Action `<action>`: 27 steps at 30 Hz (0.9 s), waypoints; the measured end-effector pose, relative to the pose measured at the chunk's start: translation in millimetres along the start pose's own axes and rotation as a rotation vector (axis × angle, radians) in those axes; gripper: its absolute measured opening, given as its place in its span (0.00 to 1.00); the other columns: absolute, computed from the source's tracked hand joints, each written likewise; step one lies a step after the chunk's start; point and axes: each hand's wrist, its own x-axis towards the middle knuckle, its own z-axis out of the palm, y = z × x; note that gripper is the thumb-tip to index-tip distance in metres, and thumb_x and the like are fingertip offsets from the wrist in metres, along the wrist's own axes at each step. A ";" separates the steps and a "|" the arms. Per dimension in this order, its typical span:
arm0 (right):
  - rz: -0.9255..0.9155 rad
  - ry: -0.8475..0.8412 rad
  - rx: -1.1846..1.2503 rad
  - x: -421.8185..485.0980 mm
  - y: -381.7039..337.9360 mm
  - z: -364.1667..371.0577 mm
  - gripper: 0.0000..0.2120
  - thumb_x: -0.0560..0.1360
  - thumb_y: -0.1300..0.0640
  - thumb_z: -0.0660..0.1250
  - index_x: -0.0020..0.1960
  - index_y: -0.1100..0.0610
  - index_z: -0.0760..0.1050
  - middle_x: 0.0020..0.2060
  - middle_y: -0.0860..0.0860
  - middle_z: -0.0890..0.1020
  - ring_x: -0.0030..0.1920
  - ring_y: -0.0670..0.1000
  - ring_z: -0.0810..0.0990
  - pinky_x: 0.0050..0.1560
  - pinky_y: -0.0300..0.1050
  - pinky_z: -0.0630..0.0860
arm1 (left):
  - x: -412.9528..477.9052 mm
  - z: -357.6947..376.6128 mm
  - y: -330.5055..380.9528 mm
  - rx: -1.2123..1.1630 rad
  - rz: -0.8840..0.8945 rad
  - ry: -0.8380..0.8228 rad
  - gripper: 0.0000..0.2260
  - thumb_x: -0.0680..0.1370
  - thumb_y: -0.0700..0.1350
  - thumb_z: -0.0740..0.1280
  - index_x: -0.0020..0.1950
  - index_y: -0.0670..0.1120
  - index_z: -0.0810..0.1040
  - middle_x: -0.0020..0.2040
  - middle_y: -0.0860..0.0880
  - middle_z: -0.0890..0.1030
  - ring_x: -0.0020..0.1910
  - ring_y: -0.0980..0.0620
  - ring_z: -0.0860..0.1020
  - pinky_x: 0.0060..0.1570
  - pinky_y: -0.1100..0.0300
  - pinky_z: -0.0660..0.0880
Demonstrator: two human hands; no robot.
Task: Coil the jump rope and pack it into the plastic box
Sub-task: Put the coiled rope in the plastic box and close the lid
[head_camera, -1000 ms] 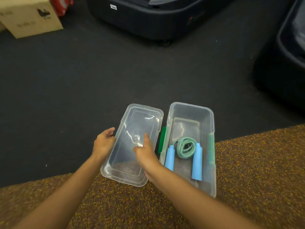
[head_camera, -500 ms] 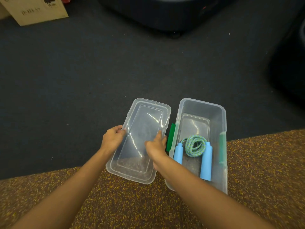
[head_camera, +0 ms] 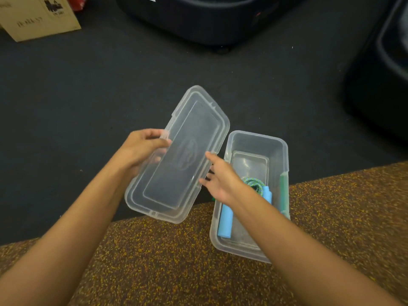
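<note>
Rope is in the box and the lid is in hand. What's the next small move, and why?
Probably swing the lid right over the box: the coiled jump rope lies inside, the left hand grips the lid, the right hand touches its edge.

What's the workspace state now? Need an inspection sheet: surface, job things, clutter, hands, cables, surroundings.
Surface: speckled mat near, dark carpet beyond.
Job's things: plastic box open on the mat's edge; jump rope coiled inside, blue handles beside the coil; lid held tilted, left of the box.
Clutter: nothing seen.
Grippers: left hand grips the lid's left edge; right hand touches its right edge, fingers straight.
Cables: nothing seen.
Surroundings: cardboard box far left; dark cases at the top and right.
</note>
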 end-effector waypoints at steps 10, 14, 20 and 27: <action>-0.278 -0.259 0.013 -48.3 -46.4 -19.6 0.13 0.77 0.52 0.61 0.60 0.56 0.69 0.44 0.51 0.80 0.36 0.45 0.82 0.39 0.41 0.79 | -59.1 79.7 31.6 0.526 0.481 0.007 0.15 0.75 0.41 0.66 0.61 0.50 0.77 0.50 0.52 0.79 0.47 0.55 0.78 0.45 0.66 0.73; -0.378 -0.079 -0.030 -55.6 -44.9 -43.6 0.18 0.78 0.60 0.61 0.66 0.58 0.64 0.50 0.55 0.80 0.42 0.51 0.83 0.40 0.43 0.79 | -67.5 102.3 24.8 0.384 0.484 -0.163 0.18 0.75 0.38 0.65 0.59 0.57 0.77 0.42 0.58 0.81 0.40 0.70 0.77 0.44 0.77 0.70; -0.422 0.021 -0.031 -70.3 -43.3 -87.6 0.14 0.77 0.64 0.60 0.62 0.59 0.66 0.50 0.56 0.80 0.44 0.55 0.80 0.42 0.47 0.79 | -56.4 121.6 9.2 0.262 0.406 -0.123 0.18 0.76 0.38 0.65 0.65 0.47 0.75 0.60 0.48 0.80 0.57 0.56 0.77 0.64 0.58 0.70; -0.381 0.131 0.024 -75.3 -39.2 -135.5 0.13 0.79 0.64 0.55 0.61 0.58 0.71 0.46 0.53 0.82 0.35 0.48 0.83 0.32 0.40 0.80 | -33.5 110.8 -16.1 0.198 0.119 -0.060 0.24 0.78 0.47 0.65 0.72 0.45 0.65 0.70 0.47 0.70 0.67 0.50 0.70 0.64 0.55 0.68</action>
